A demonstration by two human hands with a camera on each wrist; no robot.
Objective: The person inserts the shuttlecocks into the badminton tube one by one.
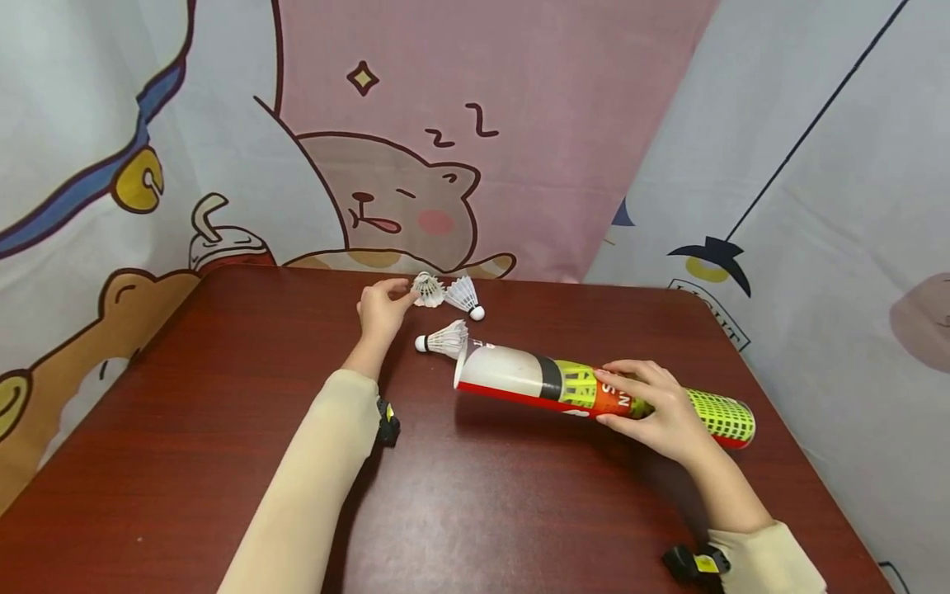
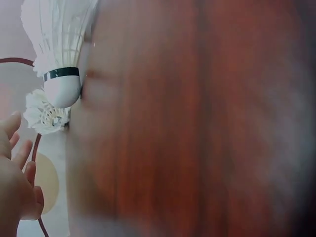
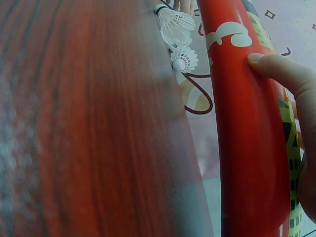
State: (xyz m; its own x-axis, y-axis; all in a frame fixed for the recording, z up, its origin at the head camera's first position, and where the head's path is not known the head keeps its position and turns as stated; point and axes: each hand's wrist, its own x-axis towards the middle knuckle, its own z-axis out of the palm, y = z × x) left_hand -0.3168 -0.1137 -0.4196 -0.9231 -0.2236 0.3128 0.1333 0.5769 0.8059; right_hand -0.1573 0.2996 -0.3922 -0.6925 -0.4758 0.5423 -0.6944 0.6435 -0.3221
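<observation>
My right hand (image 1: 656,408) grips a long shuttlecock tube (image 1: 512,373) around its middle, thumb on the red side. The tube lies slantwise above the table, its wide end toward the left. Just beyond that end a shuttlecock (image 1: 443,339) lies on its side, cork to the left. My left hand (image 1: 386,309) reaches beside a second shuttlecock (image 1: 428,289), whose feather skirt faces me. In the left wrist view its fingers (image 2: 22,154) look spread and apart from the feathers. A third shuttlecock (image 1: 464,297) lies close by on the right, cork toward me. The tube's inside is hidden.
The dark red wooden table (image 1: 245,462) ends just behind the shuttlecocks. A cartoon-printed cloth (image 1: 549,148) hangs behind it and at both sides. Black wrist cameras (image 1: 387,422) sit at both cuffs.
</observation>
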